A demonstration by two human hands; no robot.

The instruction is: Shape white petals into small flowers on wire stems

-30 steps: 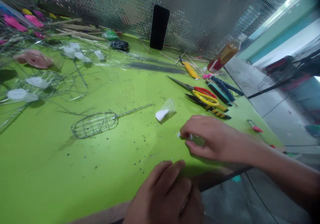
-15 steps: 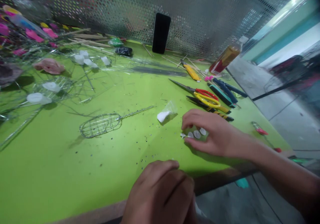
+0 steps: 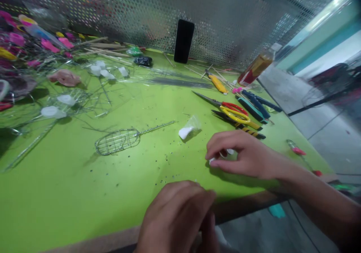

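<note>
My right hand [image 3: 244,154] pinches a white scrap [image 3: 211,161] at its nine o'clock, where a low sweep could scatter the white discs [image 3: 230,151] beneath, while whether my curled left hand [image 3: 176,215] grips anything, I cannot tell.

Small white piece [image 3: 211,161]: pinched at the thumb and forefinger tips of the right hand [image 3: 209,160], mostly covered; outline not discernible. White discs [image 3: 230,151]: small, round, two visible, side by side within the thumb-forefinger curve, behind the pinch; one partly hidden by the fingers.
</note>
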